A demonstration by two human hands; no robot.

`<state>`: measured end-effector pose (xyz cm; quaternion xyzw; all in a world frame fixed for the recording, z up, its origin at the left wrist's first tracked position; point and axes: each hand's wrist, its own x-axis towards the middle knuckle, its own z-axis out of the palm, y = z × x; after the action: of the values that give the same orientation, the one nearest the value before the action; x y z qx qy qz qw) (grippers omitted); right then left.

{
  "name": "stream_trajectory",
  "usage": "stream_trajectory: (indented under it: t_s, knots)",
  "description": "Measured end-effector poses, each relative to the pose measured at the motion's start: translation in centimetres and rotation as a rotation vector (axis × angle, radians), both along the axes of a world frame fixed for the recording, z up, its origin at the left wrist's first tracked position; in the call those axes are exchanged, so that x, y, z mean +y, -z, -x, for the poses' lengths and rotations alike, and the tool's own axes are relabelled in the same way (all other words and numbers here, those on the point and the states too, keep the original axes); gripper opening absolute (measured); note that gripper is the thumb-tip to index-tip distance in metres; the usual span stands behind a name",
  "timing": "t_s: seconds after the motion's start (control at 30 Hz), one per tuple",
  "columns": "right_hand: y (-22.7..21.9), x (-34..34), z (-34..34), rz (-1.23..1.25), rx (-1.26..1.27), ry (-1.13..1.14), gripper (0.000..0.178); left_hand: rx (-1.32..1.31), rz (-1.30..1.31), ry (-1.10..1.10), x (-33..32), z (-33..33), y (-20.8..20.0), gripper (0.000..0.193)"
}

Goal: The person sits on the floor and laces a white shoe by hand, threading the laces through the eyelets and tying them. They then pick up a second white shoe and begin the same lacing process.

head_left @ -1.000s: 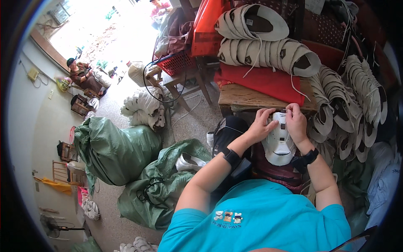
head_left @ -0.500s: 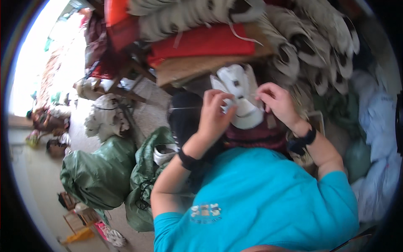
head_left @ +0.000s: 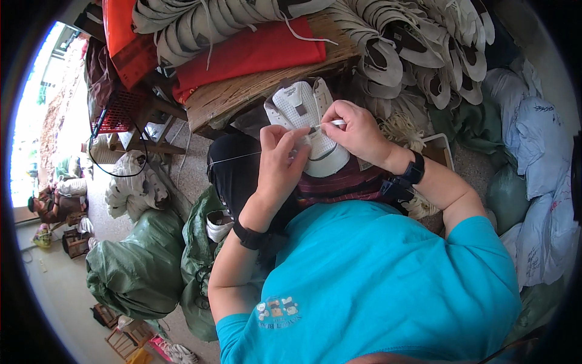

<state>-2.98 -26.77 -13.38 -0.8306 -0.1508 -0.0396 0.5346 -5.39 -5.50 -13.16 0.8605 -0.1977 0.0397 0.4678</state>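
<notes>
A white shoe upper (head_left: 327, 159) with a perforated tongue lies on my lap, toe toward me, over dark red striped fabric. My left hand (head_left: 282, 151) is closed at the upper's left side, its thumb and finger pinching a thin white cord (head_left: 233, 158) that stretches away to the left. On the other side, my right hand (head_left: 357, 130) is closed in a pinch, with a short white piece (head_left: 338, 122) showing between its fingers. The cord seems to pass between both hands above the tongue's base. The exact fingertip contact is partly hidden.
Beyond the upper stands a wooden bench (head_left: 267, 79) with red cloth (head_left: 260, 54) and a row of nested grey-white shoe uppers (head_left: 212, 30). More stacked uppers (head_left: 418, 36) are at the far right. Green sacks (head_left: 136, 261) lie left, white sacks (head_left: 539, 145) right.
The hands have come closer together over the upper, my right hand reaching in to its middle. The view has shifted, so the scene sits further left and is sharper.
</notes>
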Motion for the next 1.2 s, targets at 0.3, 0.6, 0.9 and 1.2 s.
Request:
stream_trajectory:
  t_s: [0.3,0.6,0.9,1.2]
  knots:
    - [0.2,-0.2,0.2,0.034,0.063,-0.121,0.009,0.03,0.052,0.024,0.0,0.4,1.0,0.033]
    - [0.0,-0.3,-1.7,-0.089,0.184,-0.251,0.008,0.1,0.08,-0.074,-1.3,-0.1,0.7,0.029]
    - [-1.0,-0.5,-1.9,0.101,0.054,-0.175,0.012,0.144,0.085,-0.128,-1.4,-0.1,0.6,0.027]
    - [-0.6,0.3,-2.0,0.006,0.084,-0.257,0.015,0.149,0.069,-0.109,-0.9,-0.4,0.5,0.023]
